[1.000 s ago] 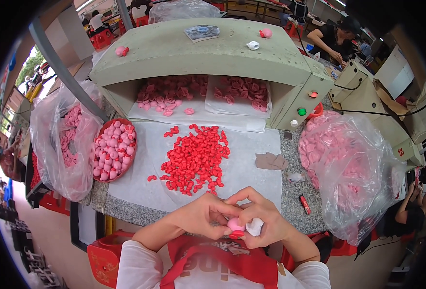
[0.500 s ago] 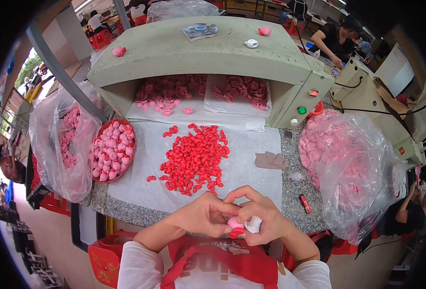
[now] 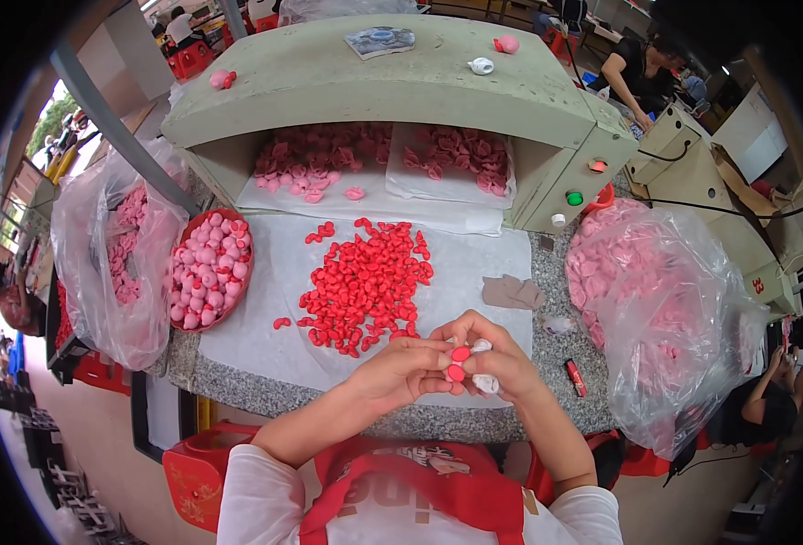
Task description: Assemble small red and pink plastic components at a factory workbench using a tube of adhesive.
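Head cam: left hand (image 3: pixel 401 371) & right hand (image 3: pixel 497 359), fingers closed together on a small red piece (image 3: pixel 459 362) w/ white part, now raised slightly off the table edge vs. earlier, near red pile (image 3: pixel 365 286).

speckled stone counter (image 3: pixel 560 300), seemingly glossy plastic bag (image 3: pixel 683 309)

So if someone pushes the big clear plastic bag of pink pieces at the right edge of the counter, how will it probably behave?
The bag would probably sag and change shape rather than slide stiffly, since its thin film is wrinkled and bulging. It looks rather heavy, being packed full of pink pieces. It overhangs the counter edge, so a push outward might tip it off.
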The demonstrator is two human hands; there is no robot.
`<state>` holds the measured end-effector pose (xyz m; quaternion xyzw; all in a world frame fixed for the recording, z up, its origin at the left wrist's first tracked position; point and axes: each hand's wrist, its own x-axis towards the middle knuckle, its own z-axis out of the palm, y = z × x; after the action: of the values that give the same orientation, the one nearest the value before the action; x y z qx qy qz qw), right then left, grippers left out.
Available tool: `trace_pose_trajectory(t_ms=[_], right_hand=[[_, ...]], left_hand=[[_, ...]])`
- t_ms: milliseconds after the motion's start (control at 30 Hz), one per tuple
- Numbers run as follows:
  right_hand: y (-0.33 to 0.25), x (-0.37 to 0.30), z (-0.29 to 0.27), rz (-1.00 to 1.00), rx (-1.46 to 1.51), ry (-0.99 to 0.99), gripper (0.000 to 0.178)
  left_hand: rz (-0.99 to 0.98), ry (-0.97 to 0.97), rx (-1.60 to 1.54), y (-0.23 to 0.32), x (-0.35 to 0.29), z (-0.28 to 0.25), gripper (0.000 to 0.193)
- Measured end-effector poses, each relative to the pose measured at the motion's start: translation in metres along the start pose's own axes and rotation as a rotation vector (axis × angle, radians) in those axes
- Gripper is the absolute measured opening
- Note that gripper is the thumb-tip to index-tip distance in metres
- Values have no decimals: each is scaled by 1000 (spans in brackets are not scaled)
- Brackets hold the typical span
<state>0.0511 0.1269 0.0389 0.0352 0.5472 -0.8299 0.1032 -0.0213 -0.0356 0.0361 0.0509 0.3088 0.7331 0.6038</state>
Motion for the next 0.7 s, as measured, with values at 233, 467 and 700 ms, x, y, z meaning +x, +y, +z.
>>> trace_pose_trajectory(t_ms=[233,467,700], right_hand=[[8,8,-15,219,138,21,21],[6,9,-11,202,129,34,22],[4,-1,4,-81,-29,-14,24]], left_hand=[[-19,93,-213,-11,11,-6,22],[16,77,-240,-12,11,-7,23],[32,48,-12,-9,-5,2,28]])
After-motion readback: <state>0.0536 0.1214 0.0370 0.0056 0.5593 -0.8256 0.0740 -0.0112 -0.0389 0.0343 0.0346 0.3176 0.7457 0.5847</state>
